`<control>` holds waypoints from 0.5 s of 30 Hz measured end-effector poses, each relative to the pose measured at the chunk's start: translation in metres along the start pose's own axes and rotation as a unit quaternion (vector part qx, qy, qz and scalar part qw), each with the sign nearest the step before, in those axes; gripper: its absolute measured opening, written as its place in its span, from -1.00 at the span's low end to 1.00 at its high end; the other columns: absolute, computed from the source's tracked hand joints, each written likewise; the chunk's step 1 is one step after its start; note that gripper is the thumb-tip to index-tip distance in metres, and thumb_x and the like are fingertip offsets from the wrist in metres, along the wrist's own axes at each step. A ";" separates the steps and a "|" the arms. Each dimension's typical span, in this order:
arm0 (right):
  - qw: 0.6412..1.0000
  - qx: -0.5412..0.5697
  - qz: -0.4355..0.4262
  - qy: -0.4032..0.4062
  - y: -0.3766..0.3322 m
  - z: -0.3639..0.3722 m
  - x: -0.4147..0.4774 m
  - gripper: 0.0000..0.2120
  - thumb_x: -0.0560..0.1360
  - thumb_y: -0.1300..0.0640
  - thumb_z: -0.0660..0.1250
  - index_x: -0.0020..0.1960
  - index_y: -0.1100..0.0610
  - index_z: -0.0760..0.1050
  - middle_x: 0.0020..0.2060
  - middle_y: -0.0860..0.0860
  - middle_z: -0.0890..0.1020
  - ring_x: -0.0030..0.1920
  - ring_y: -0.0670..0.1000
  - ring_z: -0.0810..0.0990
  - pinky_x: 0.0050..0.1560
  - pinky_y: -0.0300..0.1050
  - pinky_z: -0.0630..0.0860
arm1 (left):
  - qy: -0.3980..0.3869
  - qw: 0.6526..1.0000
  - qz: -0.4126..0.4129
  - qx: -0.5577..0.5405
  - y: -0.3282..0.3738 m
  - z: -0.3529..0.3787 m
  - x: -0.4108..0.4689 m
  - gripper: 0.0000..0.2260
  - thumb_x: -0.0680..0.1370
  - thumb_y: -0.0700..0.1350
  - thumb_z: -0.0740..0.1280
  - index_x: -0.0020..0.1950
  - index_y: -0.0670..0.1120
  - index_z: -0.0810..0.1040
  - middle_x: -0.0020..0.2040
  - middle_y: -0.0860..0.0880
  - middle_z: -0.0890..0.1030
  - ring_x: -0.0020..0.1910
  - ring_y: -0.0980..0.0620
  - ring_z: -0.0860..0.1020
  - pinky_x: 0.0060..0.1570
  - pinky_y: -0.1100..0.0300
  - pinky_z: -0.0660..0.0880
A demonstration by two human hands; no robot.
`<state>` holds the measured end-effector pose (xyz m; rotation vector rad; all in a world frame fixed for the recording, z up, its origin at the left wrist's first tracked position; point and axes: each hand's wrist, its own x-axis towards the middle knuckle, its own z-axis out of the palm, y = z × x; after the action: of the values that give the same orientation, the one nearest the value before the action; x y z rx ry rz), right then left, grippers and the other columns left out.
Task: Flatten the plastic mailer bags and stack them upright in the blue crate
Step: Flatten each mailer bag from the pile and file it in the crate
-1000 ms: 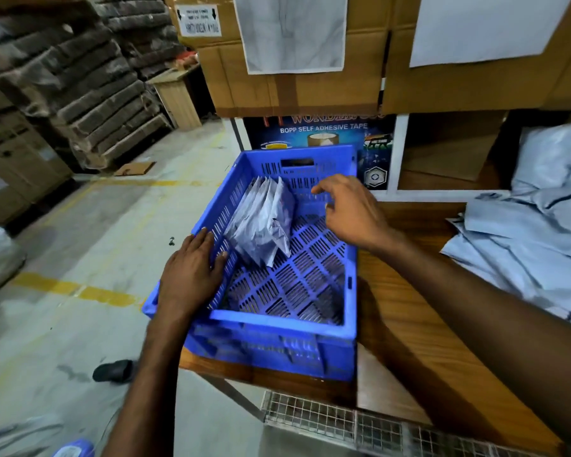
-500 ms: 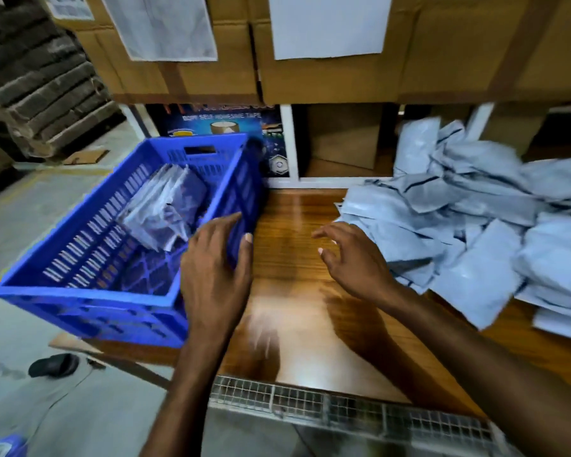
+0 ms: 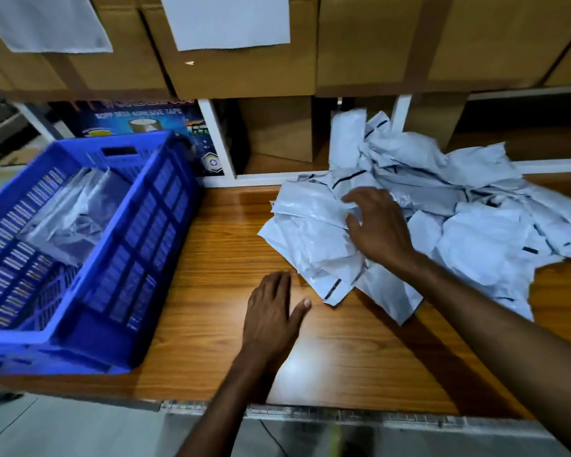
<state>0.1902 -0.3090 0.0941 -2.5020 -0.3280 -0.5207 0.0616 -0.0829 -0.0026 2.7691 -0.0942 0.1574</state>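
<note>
Over mailers (image 3: 310, 240): R hand (image 3: 381, 225) splayed (L hand (image 3: 272, 311) flat).

The right hand (image 3: 378, 225) rests with spread fingers on the near-left edge of a pile of grey mailer bags (image 3: 468, 232) on the wooden table (image 3: 225, 252). The left hand (image 3: 272, 311) lies flat, fingers straight, just beside the pile. At the left, the blue crate (image 3: 145, 209) holds a few bags (image 3: 70, 212) leaning against its far-left wall.

Wooden table (image 3: 231, 258) below cardboard boxes (image 3: 360, 44)
White paper sheets (image 3: 231, 21) hang on the boxes' fronts; an adhesive-tape carton (image 3: 139, 117) stands in the white shelf frame (image 3: 219, 140).
</note>
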 end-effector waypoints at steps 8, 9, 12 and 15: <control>0.976 -0.090 0.143 0.135 0.066 -0.027 0.096 -0.43 0.62 -0.24 0.12 0.39 0.18 0.44 0.33 0.20 0.50 0.36 0.25 0.42 0.28 0.16 0.35 | -0.014 0.999 -0.041 0.016 0.002 0.011 0.007 -0.31 0.65 0.39 -0.02 0.69 0.04 0.10 0.68 0.09 0.08 0.65 0.09 -0.03 0.56 0.15 -0.10; 0.976 -0.102 0.162 0.102 0.078 -0.026 0.106 -0.35 0.63 -0.28 0.07 0.47 0.19 0.36 0.40 0.23 0.44 0.41 0.26 0.38 0.35 0.19 0.30 | -0.016 0.999 -0.043 0.017 0.001 0.011 0.007 -0.31 0.65 0.39 -0.02 0.69 0.05 0.09 0.68 0.10 0.08 0.65 0.10 -0.04 0.56 0.15 -0.11; 0.975 -0.135 0.178 -0.006 0.109 -0.011 0.121 -0.30 0.64 -0.33 0.00 0.60 0.11 0.14 0.49 0.25 0.33 0.48 0.28 0.29 0.45 0.33 0.12 | -0.016 0.998 -0.047 0.024 0.000 0.011 0.008 -0.32 0.65 0.38 0.00 0.68 0.05 0.12 0.67 0.11 0.10 0.65 0.11 -0.03 0.57 0.13 -0.07; 0.976 -0.159 0.148 -0.004 0.121 -0.001 0.121 -0.43 0.68 -0.22 0.04 0.58 0.06 0.21 0.39 0.25 0.41 0.39 0.30 0.35 0.37 0.31 0.24 | -0.019 0.998 -0.049 0.031 0.000 0.011 0.010 -0.32 0.64 0.39 0.01 0.67 0.05 0.15 0.67 0.11 0.12 0.64 0.11 -0.01 0.57 0.10 -0.02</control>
<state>0.3393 -0.3937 0.0898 -2.7946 0.1390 -0.4702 0.0722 -0.0872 -0.0120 2.8311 0.0374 0.0826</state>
